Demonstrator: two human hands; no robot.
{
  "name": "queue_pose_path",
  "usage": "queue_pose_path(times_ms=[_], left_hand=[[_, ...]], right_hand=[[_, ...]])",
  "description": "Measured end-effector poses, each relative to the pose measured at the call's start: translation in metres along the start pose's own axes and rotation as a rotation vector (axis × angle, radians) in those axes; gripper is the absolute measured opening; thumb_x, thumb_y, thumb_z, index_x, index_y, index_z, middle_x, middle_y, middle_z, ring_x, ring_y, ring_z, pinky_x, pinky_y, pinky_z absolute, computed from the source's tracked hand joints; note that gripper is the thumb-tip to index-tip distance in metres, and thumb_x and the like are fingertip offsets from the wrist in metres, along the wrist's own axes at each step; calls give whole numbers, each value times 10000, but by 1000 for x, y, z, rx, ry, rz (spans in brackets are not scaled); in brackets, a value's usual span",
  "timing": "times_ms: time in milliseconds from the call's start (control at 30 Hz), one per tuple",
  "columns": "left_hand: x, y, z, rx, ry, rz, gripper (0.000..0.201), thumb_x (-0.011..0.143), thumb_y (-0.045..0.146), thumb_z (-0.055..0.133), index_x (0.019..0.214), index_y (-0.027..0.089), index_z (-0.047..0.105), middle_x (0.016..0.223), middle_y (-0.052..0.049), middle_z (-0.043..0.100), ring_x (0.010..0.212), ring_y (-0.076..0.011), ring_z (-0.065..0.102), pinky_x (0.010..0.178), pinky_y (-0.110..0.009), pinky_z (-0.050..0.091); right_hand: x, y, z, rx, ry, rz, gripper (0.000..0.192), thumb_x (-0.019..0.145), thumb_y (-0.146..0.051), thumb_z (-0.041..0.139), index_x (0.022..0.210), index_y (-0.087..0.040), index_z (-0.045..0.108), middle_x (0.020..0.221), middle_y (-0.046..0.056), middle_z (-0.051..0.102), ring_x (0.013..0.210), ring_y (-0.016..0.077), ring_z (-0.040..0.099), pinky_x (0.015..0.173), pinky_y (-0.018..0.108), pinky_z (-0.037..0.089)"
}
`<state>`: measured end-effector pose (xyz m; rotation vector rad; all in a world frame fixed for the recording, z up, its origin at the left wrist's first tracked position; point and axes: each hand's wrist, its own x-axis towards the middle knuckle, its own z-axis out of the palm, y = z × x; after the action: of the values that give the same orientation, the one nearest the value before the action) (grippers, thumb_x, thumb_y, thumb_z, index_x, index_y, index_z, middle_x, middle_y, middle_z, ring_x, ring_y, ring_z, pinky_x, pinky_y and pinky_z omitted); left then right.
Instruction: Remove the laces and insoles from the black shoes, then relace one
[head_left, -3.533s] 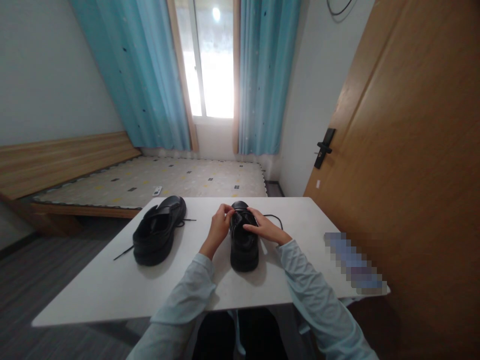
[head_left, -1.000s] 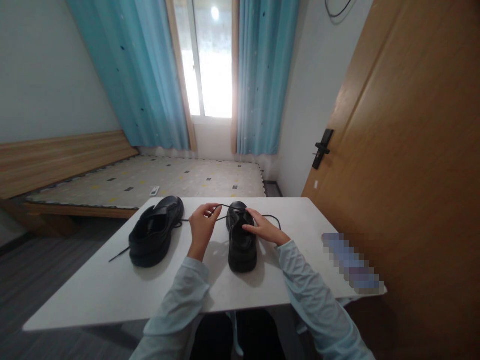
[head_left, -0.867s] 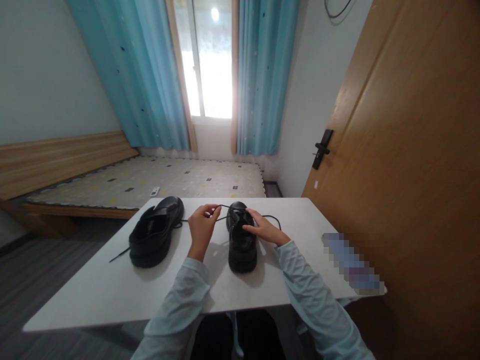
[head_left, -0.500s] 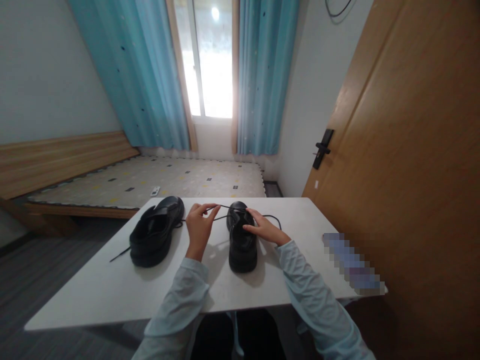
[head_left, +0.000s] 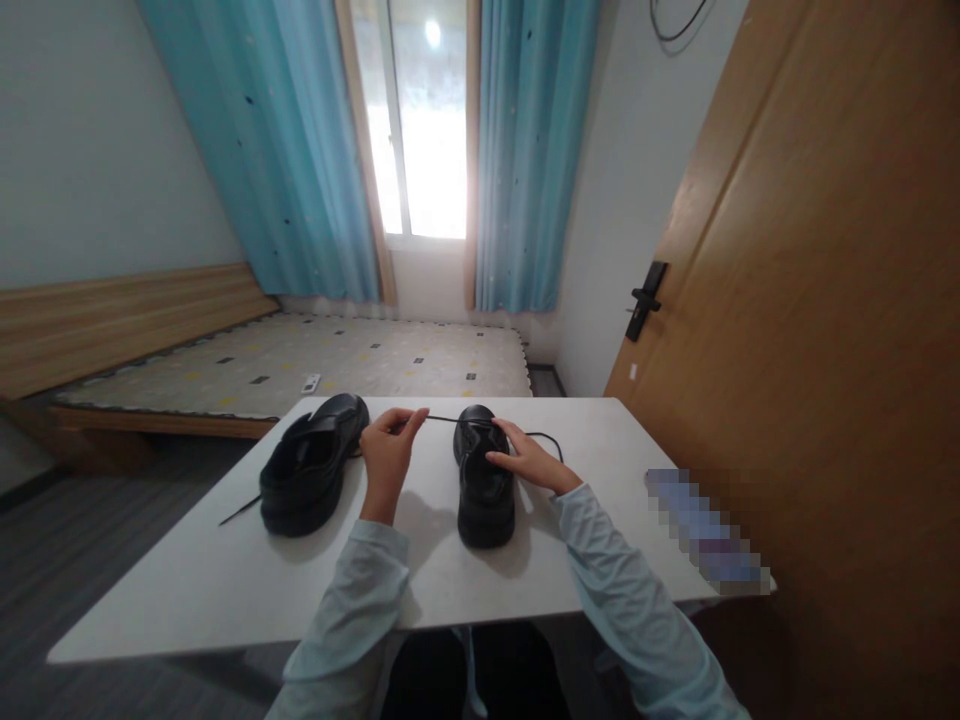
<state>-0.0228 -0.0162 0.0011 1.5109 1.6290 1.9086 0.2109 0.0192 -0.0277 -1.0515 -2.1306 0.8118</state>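
A black shoe point(head_left: 486, 500) stands on the white table in front of me, its toe pointing away. My left hand point(head_left: 388, 450) is to the left of it, thumb and fingers pinched on a black shoelace point(head_left: 442, 418). That lace runs taut and nearly level from my fingertips to the front of the shoe. My right hand point(head_left: 531, 458) rests against the right side of the shoe, its fingers and thumb gripping the upper near the lacing. Behind this hand a loose lace end curves out onto the table. The second black shoe point(head_left: 307, 475) sits at the left.
The white table point(head_left: 187, 600) has a blurred bluish item point(head_left: 705, 530) near its right edge. A wooden door point(head_left: 825, 300) with a black handle stands close on the right. Past the table lies a bed point(head_left: 360, 350) with a small white remote point(head_left: 310, 383) on it.
My left hand has moved left, away from the shoe, drawing the lace out straight. The lower strand that ran to the shoe no longer shows. My right hand has kept its place.
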Motion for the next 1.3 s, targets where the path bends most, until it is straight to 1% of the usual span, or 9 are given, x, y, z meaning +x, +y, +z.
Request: queue_pose_path(times_ms=[167,300,433,533,667,733,900,1100,1300], left_hand=[[-6,11,4,-259,-349,-15,249,715,374,637,590,159,620,572,16,562,571,-111,486,571,-234,391],[-12,18,8,-338,-633,15,242,713,384,634,616,162,640,636,-11,588,618,-127,517,601,-251,417],[-16,21,14,-274,-771,24,284,750,422,594,661,164,673,731,-52,654,720,-169,579,705,-295,464],[-16,16,21,-216,-726,7,330,800,440,538,695,161,679,706,-44,661,712,-166,593,705,-295,479],[-14,-2,32,-84,-466,-25,282,796,406,550,849,164,685,795,-53,685,720,-168,615,648,-283,503],[-13,-11,37,-3,-396,-37,255,789,345,565,929,168,684,874,-66,688,744,-169,629,681,-297,518],[-14,-21,41,78,-414,-13,236,812,249,546,990,177,683,1013,-89,668,799,-168,654,790,-328,521],[-15,-21,43,72,-433,-1,196,799,179,544,947,176,672,965,-76,684,827,-176,653,765,-326,538],[-15,-22,43,56,-421,-6,162,783,171,551,897,182,666,928,-61,694,815,-177,658,769,-350,547]], right_hand=[[-1,-8,1,16,53,-70,614,819,-492,571,1350,-215,434,1388,113,448,1300,239,398,1116,430,269],[0,-14,3,8,156,-179,368,841,-381,570,1171,-221,596,1256,98,549,1207,229,480,1067,418,331],[0,-24,4,50,274,-208,167,819,-308,599,933,-218,681,1094,76,628,1073,218,559,987,397,401],[0,-30,4,122,333,-193,157,835,-313,573,845,-212,694,1017,70,657,1000,205,588,943,378,428],[1,-28,-1,269,374,-119,200,828,-358,565,818,-199,686,1016,81,662,973,209,602,835,355,486],[2,-26,-6,354,401,-92,201,805,-367,581,813,-192,680,1008,82,665,959,211,609,798,346,500],[1,-24,-20,485,513,-44,175,741,-351,622,742,-182,665,947,72,688,928,208,617,804,352,500],[0,-17,-34,631,626,79,204,710,-368,638,763,-173,662,890,53,688,823,163,621,694,280,511],[-4,-9,-50,717,751,151,224,674,-389,652,696,-178,581,834,37,690,689,130,617,616,251,506]])
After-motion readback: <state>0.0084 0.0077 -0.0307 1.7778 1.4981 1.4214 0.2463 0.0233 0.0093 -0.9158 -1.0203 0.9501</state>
